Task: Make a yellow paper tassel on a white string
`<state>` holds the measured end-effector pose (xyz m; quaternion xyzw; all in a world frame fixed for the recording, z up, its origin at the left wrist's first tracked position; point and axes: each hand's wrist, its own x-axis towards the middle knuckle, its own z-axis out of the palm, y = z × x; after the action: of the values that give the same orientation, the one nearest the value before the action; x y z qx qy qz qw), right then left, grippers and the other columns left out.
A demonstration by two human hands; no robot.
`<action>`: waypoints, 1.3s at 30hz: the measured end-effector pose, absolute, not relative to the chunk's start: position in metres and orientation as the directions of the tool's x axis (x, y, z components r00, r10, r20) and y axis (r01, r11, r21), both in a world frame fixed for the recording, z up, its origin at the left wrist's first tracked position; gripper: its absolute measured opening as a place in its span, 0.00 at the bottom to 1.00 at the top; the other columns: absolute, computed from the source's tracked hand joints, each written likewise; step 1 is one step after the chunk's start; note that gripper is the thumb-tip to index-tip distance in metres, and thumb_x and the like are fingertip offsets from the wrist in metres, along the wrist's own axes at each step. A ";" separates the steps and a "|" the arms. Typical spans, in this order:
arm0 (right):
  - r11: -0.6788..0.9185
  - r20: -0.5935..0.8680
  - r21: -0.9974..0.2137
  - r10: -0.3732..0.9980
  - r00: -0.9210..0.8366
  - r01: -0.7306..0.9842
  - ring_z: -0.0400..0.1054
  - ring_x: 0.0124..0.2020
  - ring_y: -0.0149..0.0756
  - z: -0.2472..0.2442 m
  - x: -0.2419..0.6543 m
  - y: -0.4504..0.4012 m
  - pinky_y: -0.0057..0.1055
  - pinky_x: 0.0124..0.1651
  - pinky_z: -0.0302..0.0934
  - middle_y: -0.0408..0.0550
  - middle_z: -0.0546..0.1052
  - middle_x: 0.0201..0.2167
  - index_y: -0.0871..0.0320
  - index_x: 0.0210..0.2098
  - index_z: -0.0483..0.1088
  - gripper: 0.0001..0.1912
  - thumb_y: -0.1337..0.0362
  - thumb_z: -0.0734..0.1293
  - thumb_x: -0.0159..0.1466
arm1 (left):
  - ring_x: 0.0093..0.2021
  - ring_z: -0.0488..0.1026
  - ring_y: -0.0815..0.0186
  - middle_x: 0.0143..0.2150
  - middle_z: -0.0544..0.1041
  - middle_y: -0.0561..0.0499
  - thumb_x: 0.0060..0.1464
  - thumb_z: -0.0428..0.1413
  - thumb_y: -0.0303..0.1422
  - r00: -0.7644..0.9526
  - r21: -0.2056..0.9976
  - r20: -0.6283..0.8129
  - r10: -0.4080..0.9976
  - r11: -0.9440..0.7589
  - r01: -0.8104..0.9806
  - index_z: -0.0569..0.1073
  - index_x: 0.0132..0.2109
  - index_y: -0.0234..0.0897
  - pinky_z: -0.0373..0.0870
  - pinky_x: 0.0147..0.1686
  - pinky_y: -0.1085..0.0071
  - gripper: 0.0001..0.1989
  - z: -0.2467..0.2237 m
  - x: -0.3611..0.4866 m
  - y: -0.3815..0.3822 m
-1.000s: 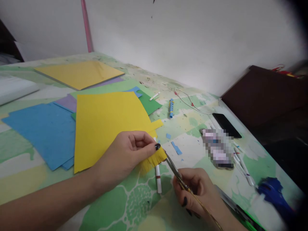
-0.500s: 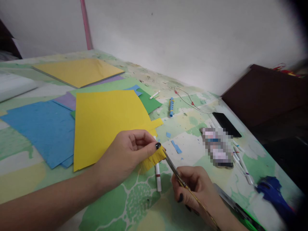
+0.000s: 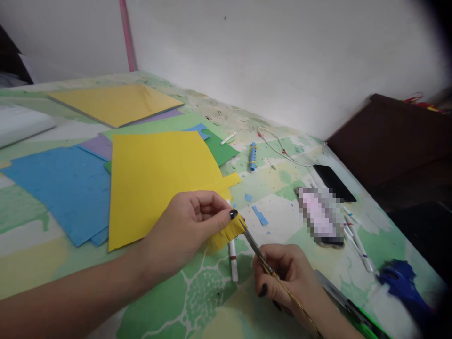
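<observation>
Between the thumb and fingers of my left hand [image 3: 197,216] is a small yellow paper strip [image 3: 231,231], its lower edge cut into a fringe. My right hand [image 3: 286,273] grips a pair of scissors [image 3: 259,254] with gold-coloured handles. The blade tips meet the right end of the strip, close to my left thumb. A white marker [image 3: 233,263] with a dark red band lies on the table beneath the strip. Behind my left hand rests a large yellow sheet [image 3: 158,174], partly covered by that hand.
Blue sheets [image 3: 67,193] lie to the left, a yellow pad [image 3: 120,103] behind. A rolled blue paper tube [image 3: 253,157], blue scraps [image 3: 260,215], a cable [image 3: 282,149] and a black phone [image 3: 335,182] are farther right. A green-handled cutter [image 3: 348,306] and a dark blue object [image 3: 402,282] sit near my right wrist.
Both hands stay nearly in place. The scissor tips show slightly more apart at the strip's right end; the whole view has shifted a little.
</observation>
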<state>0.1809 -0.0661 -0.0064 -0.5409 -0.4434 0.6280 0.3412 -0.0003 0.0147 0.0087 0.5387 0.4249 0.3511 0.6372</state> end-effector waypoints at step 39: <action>-0.353 -0.365 -0.931 0.916 -0.170 0.097 0.44 0.16 0.20 -0.010 0.184 -0.067 0.22 0.18 0.35 0.34 0.55 0.13 0.61 0.17 0.61 0.24 0.53 0.77 0.44 | 0.24 0.70 0.77 0.23 0.76 0.57 0.47 0.60 0.27 0.400 0.968 -0.198 0.895 0.242 -0.061 0.75 0.27 0.34 0.64 0.24 0.85 0.03 0.008 0.001 0.014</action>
<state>0.1836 -0.0667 -0.0098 -0.5505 -0.4600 0.6109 0.3348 0.0005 0.0144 0.0079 0.5017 0.4153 0.3569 0.6697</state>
